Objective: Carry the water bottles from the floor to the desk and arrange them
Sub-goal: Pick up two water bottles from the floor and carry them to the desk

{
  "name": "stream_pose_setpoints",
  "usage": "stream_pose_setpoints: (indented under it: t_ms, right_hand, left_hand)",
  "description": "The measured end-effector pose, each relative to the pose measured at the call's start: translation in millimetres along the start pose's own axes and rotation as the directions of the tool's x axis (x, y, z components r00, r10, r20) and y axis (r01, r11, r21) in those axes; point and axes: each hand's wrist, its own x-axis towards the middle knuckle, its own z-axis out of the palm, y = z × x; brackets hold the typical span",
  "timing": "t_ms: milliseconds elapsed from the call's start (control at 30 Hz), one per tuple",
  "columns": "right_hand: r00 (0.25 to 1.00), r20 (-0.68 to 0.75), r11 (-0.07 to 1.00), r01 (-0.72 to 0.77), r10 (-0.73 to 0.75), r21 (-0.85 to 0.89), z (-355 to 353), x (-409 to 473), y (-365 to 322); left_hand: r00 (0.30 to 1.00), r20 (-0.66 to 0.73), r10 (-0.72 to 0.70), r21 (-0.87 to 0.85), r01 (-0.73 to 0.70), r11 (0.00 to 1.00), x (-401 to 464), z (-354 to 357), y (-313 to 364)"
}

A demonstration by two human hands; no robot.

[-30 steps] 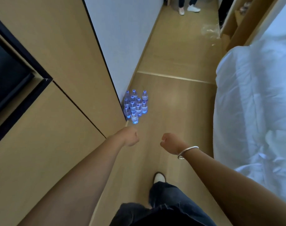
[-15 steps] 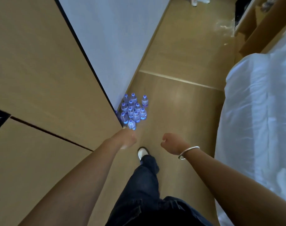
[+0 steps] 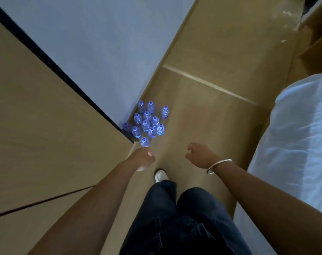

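Observation:
Several small clear water bottles with blue caps stand upright in a tight cluster on the wooden floor, in the corner where the wooden cabinet meets the white wall. My left hand hangs just below the nearest bottle, fingers loosely curled, holding nothing. My right hand, a metal bangle on its wrist, hovers to the right of the cluster with fingers loosely curled and empty. Neither hand touches a bottle.
A tall wooden cabinet fills the left side. A bed with white bedding runs along the right. Wooden floor lies between them. My dark trousers and a white shoe are below the hands.
I have stepped closer to the bottles, which now appear larger. Both hands have come nearer the cluster and the right hand's fingers have loosened.

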Motion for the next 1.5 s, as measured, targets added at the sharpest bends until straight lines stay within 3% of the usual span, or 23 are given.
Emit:
stream_pose_setpoints:
  t_ms: [267, 567, 767, 967, 1100, 1200, 1333, 1500]
  right_hand:
    - [0.986, 0.168, 0.998, -0.001, -0.01, 0.062, 9.4, 123.0, -7.8]
    - [0.971, 0.238, 0.984, -0.064, 0.023, 0.164, 52.4, 271.8, 35.5]
    - [0.989, 0.133, 0.948, -0.105, 0.067, 0.301, 103.5, 374.7, 62.1]
    - [0.999, 0.05, 0.957, -0.01, -0.005, 0.292, 170.2, 477.6, 77.1]
    - [0.995, -0.059, 0.944, 0.092, -0.077, 0.316, 198.6, 532.5, 74.6]
    - [0.974, -0.117, 0.946, 0.219, -0.196, 0.239, 209.9, 559.8, 73.8]
    - [0.965, -0.079, 0.946, 0.26, -0.249, 0.194, 213.9, 584.1, 74.2]
    - [0.938, -0.179, 0.93, 0.327, -0.297, 0.171, 220.2, 590.5, 78.7]
  left_hand:
    - [0.985, -0.099, -0.143, -0.256, 0.114, 0.96, 76.9, 17.7, -21.6]
    - [0.891, -0.222, -0.396, -0.507, 0.242, 0.828, 204.0, 87.4, -76.9]
    - [0.76, -0.258, -0.597, -0.668, 0.307, 0.678, 312.0, 131.3, -120.9]
    - [0.708, -0.228, -0.668, -0.713, 0.346, 0.61, 415.3, 169.7, -178.8]
    - [0.693, -0.285, -0.663, -0.738, 0.283, 0.613, 463.6, 179.9, -206.1]
    - [0.679, -0.377, -0.63, -0.757, 0.167, 0.632, 487.2, 179.8, -217.5]
    - [0.62, -0.373, -0.69, -0.807, 0.149, 0.571, 499.8, 178.5, -224.4]
    - [0.584, -0.444, -0.679, -0.785, 0.111, 0.609, 499.4, 180.2, -223.2]
